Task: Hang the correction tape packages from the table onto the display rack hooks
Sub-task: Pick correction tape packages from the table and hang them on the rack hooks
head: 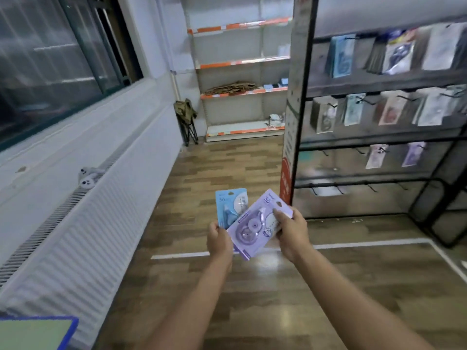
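The right hand's fingers (282, 215) pinch the purple correction tape package (255, 224) by its right edge, near the hang hole at the top. The left hand (219, 237) clasps the lower corner of the blue package (232, 207), which lies fanned behind the purple one at lower centre of the frame. Both cards overlap, so pulling 1 free could drag the other loose onto the wooden floor (252, 311). The display rack (379, 137) stands at the right, its lower hooks (370, 186) bare; a tilted card could miss a hook tip or knock neighbouring packs.

"36" on blue package (231, 207), purple package (257, 223)
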